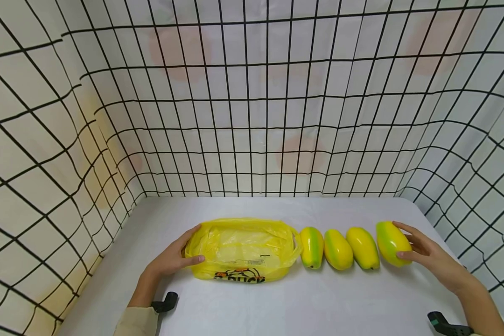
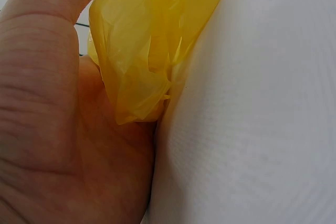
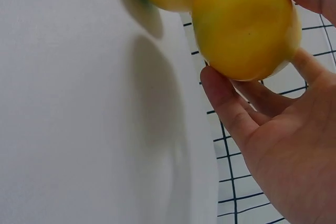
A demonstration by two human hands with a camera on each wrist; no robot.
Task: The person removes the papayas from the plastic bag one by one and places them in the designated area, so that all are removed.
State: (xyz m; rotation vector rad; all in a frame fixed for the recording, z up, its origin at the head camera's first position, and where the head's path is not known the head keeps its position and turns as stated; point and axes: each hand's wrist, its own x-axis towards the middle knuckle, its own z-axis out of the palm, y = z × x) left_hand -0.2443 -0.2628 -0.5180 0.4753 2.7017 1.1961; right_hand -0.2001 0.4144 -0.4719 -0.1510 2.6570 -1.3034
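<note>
A yellow plastic bag (image 1: 273,274) with dark print on its front lies on the table with its mouth spread open upward. My left hand (image 1: 170,255) holds the bag's left end, thumb over the front side and fingers round the back. In the left wrist view, crumpled yellow film (image 2: 136,77) sits between thumb and palm. At the right, my right hand (image 1: 430,254) grips a glossy yellow-green mango (image 1: 390,245) between thumb and fingers. The right wrist view shows this mango (image 3: 247,27) raised over the table, its shadow below.
Three more mangoes stand in a row right of the bag: one mango (image 1: 312,247) against the bag's edge, a middle mango (image 1: 338,249), and another mango (image 1: 362,248) nearest the right hand. A black wire grid (image 1: 266,128) encloses the white table (image 1: 311,303) at the back and sides.
</note>
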